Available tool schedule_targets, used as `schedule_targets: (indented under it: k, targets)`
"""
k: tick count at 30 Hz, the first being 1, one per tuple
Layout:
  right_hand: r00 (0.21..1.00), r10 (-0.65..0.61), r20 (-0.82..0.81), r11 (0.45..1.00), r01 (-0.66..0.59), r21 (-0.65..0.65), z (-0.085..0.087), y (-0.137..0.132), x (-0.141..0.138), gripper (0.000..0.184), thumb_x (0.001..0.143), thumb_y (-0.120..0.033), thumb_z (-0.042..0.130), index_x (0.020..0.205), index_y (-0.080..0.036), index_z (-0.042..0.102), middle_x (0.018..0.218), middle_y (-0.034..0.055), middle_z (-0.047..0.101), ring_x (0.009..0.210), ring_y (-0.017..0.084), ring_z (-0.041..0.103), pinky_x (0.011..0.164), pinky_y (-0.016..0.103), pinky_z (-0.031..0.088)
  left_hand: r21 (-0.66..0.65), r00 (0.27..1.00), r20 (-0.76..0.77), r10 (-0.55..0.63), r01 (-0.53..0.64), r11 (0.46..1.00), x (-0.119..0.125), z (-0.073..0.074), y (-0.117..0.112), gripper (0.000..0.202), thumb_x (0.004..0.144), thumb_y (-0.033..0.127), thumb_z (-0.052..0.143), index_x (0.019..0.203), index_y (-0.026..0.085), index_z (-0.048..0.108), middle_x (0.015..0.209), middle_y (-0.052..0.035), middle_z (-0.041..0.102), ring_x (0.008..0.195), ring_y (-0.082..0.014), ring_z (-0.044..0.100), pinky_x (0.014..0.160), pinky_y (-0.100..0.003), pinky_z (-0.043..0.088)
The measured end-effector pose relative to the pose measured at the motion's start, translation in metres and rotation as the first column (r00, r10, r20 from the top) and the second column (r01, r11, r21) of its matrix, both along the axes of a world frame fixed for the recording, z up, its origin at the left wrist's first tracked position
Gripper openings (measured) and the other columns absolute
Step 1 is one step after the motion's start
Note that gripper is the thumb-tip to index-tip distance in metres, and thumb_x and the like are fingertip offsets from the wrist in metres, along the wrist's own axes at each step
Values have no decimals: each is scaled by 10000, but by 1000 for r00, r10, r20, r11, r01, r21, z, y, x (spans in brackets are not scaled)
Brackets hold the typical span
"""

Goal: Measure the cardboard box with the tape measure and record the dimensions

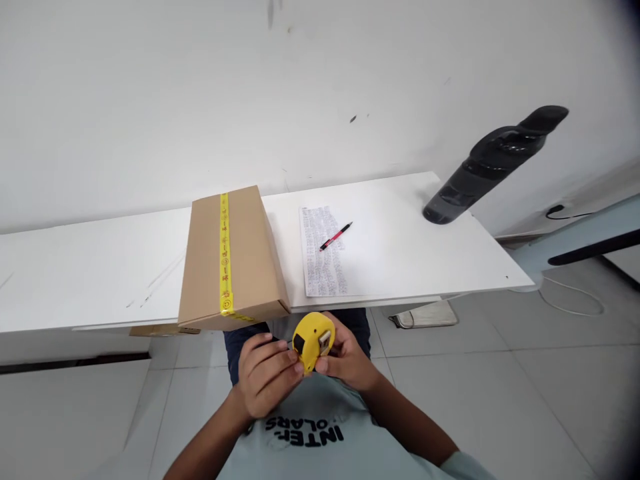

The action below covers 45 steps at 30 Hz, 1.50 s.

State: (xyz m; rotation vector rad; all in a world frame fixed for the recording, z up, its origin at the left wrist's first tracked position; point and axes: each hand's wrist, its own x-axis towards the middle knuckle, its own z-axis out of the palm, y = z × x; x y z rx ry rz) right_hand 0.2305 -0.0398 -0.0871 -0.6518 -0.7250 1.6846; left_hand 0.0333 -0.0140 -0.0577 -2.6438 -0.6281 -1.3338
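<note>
- The left hand (pixel 267 375) grips one side of a yellow tape measure (pixel 311 335).
- The right hand (pixel 349 357) grips its other side.
- I see it held near the edge of the white table (pixel 100 263).
- There, a pen (pixel 336 237) lies on a printed sheet (pixel 323 275), beside a cardboard box (pixel 250 257).

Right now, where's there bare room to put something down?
Two patches on the white table: its right end, in front of the black bottle, and the stretch left of the cardboard box. The middle's crowded: box, paper and pen, with the yellow tape measure held near the front edge.
</note>
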Motion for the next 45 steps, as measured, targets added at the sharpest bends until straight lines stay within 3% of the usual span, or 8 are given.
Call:
schedule_targets:
  k: [5,9,13,15,17,23,32,45]
  targets:
    - [1000,-17,-16,997,15,-76,-33,-19,4,555,678,-500,935,1090,-240,670,854,-16,694,700,109,611,670,225,504,-277,995,83,-60,81,958,41,-35,21,809,868,401,786,1546,232,377,1255,-181,704,1163,-274,699,947,-433,598]
    - [925,214,315,964,-252,87,-35,-3,64,665,835,-714,701,1265,-211,647,854,26,689,610,122,562,582,265,484,-586,952,133,-274,299,753,59,-48,37,907,784,581,824,1525,280,396,1367,-171,662,1201,-295,688,991,-421,566]
    - [437,-101,894,984,-92,156,-6,78,151,679,992,-549,571,1566,-224,409,1270,147,687,981,250,678,868,391,535,-783,965,56,-256,201,589,83,-47,64,775,779,567,819,1420,252,519,1323,-132,676,1193,-299,672,1042,-437,525]
    - [-1,-252,968,967,45,252,6,132,175,598,1051,-351,460,1614,-191,334,1295,182,670,1040,291,664,909,417,498,-808,966,-78,-245,83,584,98,-44,82,714,782,540,810,1376,236,557,1305,-120,685,1211,-307,654,1086,-461,489]
    - [-166,-225,960,974,-15,226,9,177,184,509,1021,-215,456,1527,-173,480,1226,200,696,1021,321,667,866,410,478,-806,959,-158,-237,13,592,110,-43,98,687,778,525,811,1354,233,578,1294,-109,693,1222,-316,644,1112,-480,463]
    - [-14,-301,953,950,-89,299,-14,201,169,191,966,-241,548,1097,-174,671,948,120,729,809,250,646,768,354,455,-833,970,-163,-180,-38,552,102,-52,104,601,843,468,755,1357,217,569,1311,-94,693,1203,-269,662,1056,-411,512]
    - [383,-318,867,946,64,319,-38,169,134,509,1013,-640,298,943,-231,593,740,15,649,624,163,551,620,301,454,-861,980,-160,-117,-81,503,89,-63,96,674,792,498,793,1370,247,554,1361,-77,674,1264,-279,636,1109,-422,475]
    - [360,-329,873,944,159,290,-36,176,126,451,882,-569,592,598,-250,446,600,-17,495,630,178,476,613,322,370,-847,972,-192,-139,-92,524,92,-63,97,691,781,489,821,1372,230,572,1364,-93,676,1281,-302,633,1115,-434,484]
